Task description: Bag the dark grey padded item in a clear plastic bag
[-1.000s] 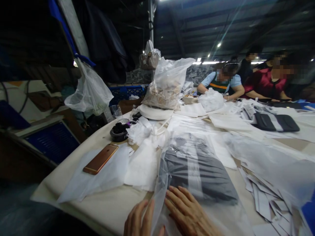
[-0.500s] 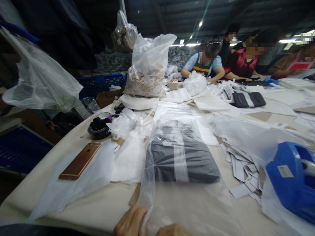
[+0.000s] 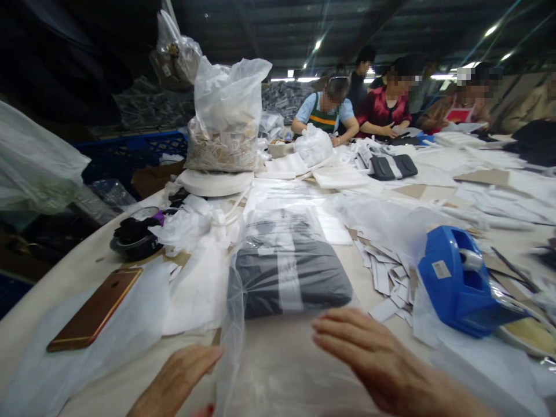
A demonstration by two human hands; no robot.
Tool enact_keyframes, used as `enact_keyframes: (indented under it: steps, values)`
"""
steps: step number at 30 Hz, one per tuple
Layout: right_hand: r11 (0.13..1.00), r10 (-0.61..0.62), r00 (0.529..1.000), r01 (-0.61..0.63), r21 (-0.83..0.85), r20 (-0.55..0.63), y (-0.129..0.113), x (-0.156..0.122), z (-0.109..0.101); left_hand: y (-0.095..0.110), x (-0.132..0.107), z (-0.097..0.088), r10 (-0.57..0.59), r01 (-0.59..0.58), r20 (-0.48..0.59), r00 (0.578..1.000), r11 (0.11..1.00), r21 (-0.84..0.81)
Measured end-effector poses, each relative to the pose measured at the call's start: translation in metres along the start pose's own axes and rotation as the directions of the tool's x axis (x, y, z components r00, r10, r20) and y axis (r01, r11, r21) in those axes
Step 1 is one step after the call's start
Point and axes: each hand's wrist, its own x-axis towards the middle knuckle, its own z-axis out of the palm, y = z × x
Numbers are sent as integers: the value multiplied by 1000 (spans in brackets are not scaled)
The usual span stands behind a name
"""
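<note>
Directly before me lies a dark grey, flat padded item [image 3: 319, 272] with a white band around its middle, inside a clear plastic bag [image 3: 278, 359]. The bag's loose end stretches toward me. My right hand [image 3: 369, 350] is over the right side of that loose end, fingers extended and close together; I cannot tell whether it touches the plastic. My left hand [image 3: 178, 376] is by the bag's left edge, fingers stretched out and nothing held. A rose-gold phone [image 3: 95, 310] rests on a translucent sheet [image 3: 130, 336] left of my left hand.
To the right stands a blue tape dispenser [image 3: 452, 284] beside scattered white card slips [image 3: 386, 272]. A black round dish [image 3: 136, 237] is at left. Farther back stand a stuffed clear sack [image 3: 226, 133] and another dark banded item [image 3: 393, 166]. Co-workers sit across the table.
Both hands have let go of the bag's near end; the right has moved up and right over it, the left leftward. The view has swung right, showing more of the tape dispenser.
</note>
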Motion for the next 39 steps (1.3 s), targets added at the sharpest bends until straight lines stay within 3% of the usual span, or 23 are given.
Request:
enact_keyframes:
  steps: [1,3,5,7,12,17,21,24,26,28,29,30,31,33,35,37,39]
  values:
    - [990,-68,997,71,-123,33,14,-9,-19,-7,8,-6,44,-46,38,998,997,54]
    - [952,-146,973,187,-242,180,39,-25,-42,-18,24,-13,220,-245,164,962,958,152]
    - [921,-181,943,262,-289,280,55,-38,-45,-26,37,-12,397,-454,283,873,874,175]
    - [915,-191,929,286,-286,318,63,-46,-38,-30,46,-5,460,-532,351,815,835,140]
    - [946,-246,895,305,-109,373,68,-46,-17,-32,53,8,455,-491,396,798,871,-10]
    - [976,-213,869,214,49,446,72,-44,-7,-35,53,12,461,-495,453,763,867,-47]
    - [984,-166,929,133,120,331,69,-42,-8,-27,51,14,484,-547,404,776,836,50]
    - [971,-102,977,58,230,185,64,-35,-13,-19,46,22,463,-514,340,818,854,73]
    - [942,20,989,-67,330,144,61,-32,-15,-17,40,30,367,-364,274,889,929,-62]
    - [860,228,960,-276,429,161,57,-31,-13,-17,34,39,112,-34,267,957,959,-280]
    - [794,347,921,-389,467,177,55,-31,-11,-17,33,43,-52,161,297,953,920,-357]
    - [719,466,865,-492,490,185,53,-30,-8,-17,33,46,-232,356,328,916,847,-394]
    - [644,573,799,-578,501,183,51,-29,-5,-17,35,49,-403,520,343,848,756,-397]
    - [524,741,661,-679,514,119,46,-26,2,-15,42,54,-656,702,271,704,586,-405]
    - [448,827,560,-714,538,54,43,-23,9,-13,49,59,-800,763,171,576,450,-464]
    - [434,859,512,-716,546,-13,42,-22,14,-11,52,65,-845,752,67,530,432,-498]
    - [480,859,501,-711,515,-109,43,-22,18,-10,51,70,-865,745,-13,502,440,-502]
